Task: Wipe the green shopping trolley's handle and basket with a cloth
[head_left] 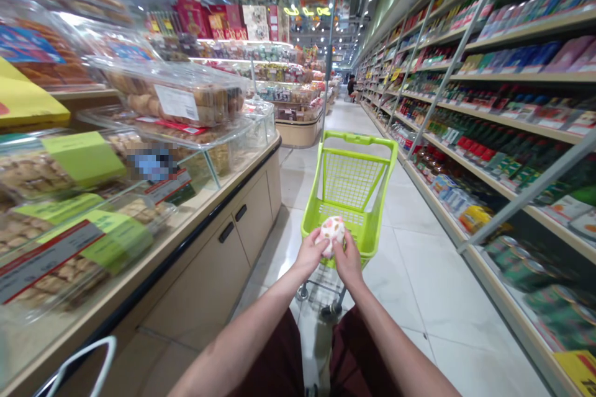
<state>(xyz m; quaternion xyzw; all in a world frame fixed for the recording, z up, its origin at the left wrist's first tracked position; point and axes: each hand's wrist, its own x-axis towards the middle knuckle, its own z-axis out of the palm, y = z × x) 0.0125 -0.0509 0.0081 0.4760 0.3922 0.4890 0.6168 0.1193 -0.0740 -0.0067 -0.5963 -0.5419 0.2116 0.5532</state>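
Observation:
Both of my hands grip a small rounded white item (332, 236) with pink and brown spots; its exact kind I cannot make out. My left hand (313, 250) holds its left side, thumb on top. On its right side is my right hand (347, 255), the thumb likewise on the near face. Just beyond and below the hands stands a lime-green shopping cart (388, 198) with a lattice basket and a lower wire frame on wheels.
Along the left runs a display counter (261, 192) stacked with clear boxes of pastries (186, 96) and price tags. Tall shelves (465, 105) of packaged goods line the right. The tiled aisle (342, 113) leads ahead, where a distant person (351, 87) is near the shelves.

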